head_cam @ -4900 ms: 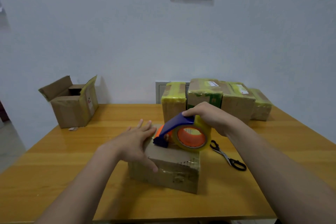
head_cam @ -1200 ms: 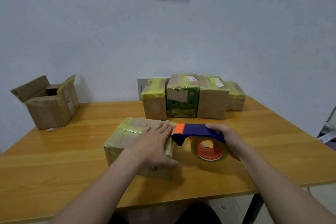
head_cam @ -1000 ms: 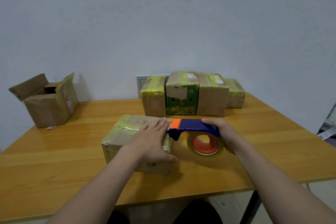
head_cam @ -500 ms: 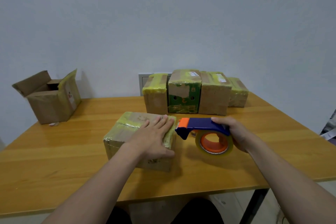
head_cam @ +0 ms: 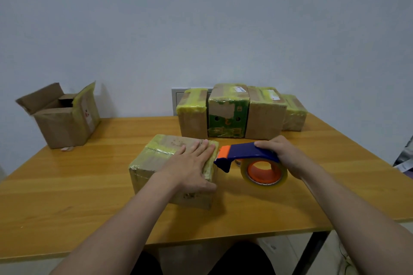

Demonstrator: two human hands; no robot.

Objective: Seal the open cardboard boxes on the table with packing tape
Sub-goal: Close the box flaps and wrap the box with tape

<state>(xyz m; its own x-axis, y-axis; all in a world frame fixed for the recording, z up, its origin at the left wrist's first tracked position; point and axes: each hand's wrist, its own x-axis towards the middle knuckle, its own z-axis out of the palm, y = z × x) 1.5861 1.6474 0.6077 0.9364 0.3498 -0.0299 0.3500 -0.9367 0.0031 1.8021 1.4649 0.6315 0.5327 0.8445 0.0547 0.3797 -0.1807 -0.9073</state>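
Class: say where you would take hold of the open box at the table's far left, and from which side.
Probably clasp the open box by its opposite side walls, coming from the front: the raised flaps stand free and would likely bend.

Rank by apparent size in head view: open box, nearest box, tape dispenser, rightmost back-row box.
1. nearest box and open box: alike, and the differing nearness makes it unsure
2. tape dispenser
3. rightmost back-row box

I saw the near box (head_cam: 161, 154), wrapped in yellowish tape, lying flat; the blue-and-orange tape dispenser (head_cam: 243, 152) was just beside its right end. An open box (head_cam: 62, 127) stood far left.
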